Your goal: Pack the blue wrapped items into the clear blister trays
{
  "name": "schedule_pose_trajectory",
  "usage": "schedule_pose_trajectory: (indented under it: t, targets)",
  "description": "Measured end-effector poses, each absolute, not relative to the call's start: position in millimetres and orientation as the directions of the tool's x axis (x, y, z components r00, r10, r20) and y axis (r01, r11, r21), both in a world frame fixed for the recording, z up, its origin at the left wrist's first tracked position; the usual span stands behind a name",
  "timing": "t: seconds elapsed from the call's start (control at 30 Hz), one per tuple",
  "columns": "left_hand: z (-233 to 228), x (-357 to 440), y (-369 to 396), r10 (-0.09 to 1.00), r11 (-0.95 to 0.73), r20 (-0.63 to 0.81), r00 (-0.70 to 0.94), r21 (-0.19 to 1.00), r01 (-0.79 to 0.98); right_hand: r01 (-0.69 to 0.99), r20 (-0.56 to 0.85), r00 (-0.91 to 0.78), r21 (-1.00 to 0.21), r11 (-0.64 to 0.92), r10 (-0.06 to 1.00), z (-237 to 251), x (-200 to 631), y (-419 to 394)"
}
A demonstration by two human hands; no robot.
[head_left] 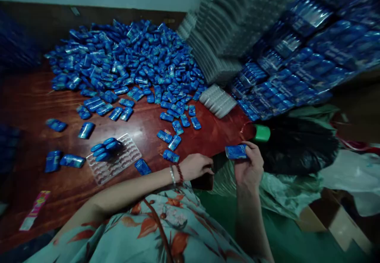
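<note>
My right hand point(251, 164) is closed on a small blue packet point(235, 151), held out past the table's right edge. My left hand point(197, 166) is at the table's front edge with its fingers curled down; what they hold, if anything, is hidden. Below those fingers is a dark brown box-like shape point(204, 182). On the table left of my left hand lies a clear plastic tray point(126, 152) with rows of hollows. Several blue packets point(103, 148) sit on that tray. Loose blue packets point(170, 155) lie between the tray and my left hand.
A large heap of blue packets point(127, 57) covers the back of the reddish table point(142, 120). Stacked clear trays point(219, 29) and filled blue packs point(297, 65) rise at the right. Near my right hand are a green cylindrical object point(262, 133) and a black bag point(303, 144).
</note>
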State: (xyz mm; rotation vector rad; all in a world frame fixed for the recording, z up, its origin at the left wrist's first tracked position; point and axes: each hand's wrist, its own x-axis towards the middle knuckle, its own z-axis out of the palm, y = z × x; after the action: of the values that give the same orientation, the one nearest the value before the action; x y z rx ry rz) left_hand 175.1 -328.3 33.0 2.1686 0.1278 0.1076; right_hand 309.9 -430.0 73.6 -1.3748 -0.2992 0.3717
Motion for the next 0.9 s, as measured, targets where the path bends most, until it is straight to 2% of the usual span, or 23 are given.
schedule_pose_trajectory:
  t: [0.1, 0.2, 0.33, 0.43, 0.47, 0.5, 0.57, 0.63, 0.7, 0.8, 0.9]
  targets:
    - [14, 213, -347, 0.038, -0.713, -0.018, 0.999, 0.700, 0.040, -0.089, -0.019, 0.913, -0.984, 0.153, 0.407, 68, 316, -436]
    - [-2, 228, -355, 0.018, -0.763, -0.062, 0.998, 0.644, 0.054, -0.128, -0.053, 0.894, -0.982, 0.140, 0.445, 59, 313, -428]
    - [-2, 212, -344, 0.035, -0.750, -0.063, 0.997, 0.658, 0.067, -0.163, -0.068, 0.831, -0.979, 0.126, 0.552, 50, 303, -404]
    - [16, 164, -321, 0.029, -0.740, -0.063, 0.998, 0.670, 0.064, -0.208, -0.088, 0.746, -0.972, 0.105, 0.660, 45, 289, -380]
    - [22, 140, -313, 0.056, -0.743, -0.064, 0.996, 0.664, 0.085, -0.235, -0.112, 0.703, -0.969, 0.080, 0.703, 44, 283, -372]
    - [27, 114, -306, 0.135, -0.740, -0.062, 0.989, 0.658, 0.142, -0.265, -0.143, 0.649, -0.963, 0.046, 0.748, 42, 276, -364]
    - [30, 59, -297, 0.398, -0.677, -0.079, 0.914, 0.647, 0.351, -0.310, -0.203, 0.524, -0.950, -0.037, 0.827, 37, 259, -348]
    - [25, 11, -295, 0.658, -0.536, -0.113, 0.745, 0.625, 0.568, -0.317, -0.255, 0.390, -0.939, -0.131, 0.885, 31, 240, -333]
    - [16, -20, -300, 0.812, -0.367, -0.145, 0.566, 0.627, 0.688, -0.267, -0.286, 0.267, -0.939, -0.215, 0.920, 25, 220, -320]
    - [6, -26, -312, 0.878, -0.256, -0.170, 0.448, 0.624, 0.739, -0.142, -0.264, 0.137, -0.959, -0.244, 0.955, 15, 190, -302]
    - [-1, -9, -318, 0.855, -0.279, -0.228, 0.465, 0.554, 0.785, 0.017, -0.135, 0.062, -0.991, -0.136, 0.989, 6, 164, -284]
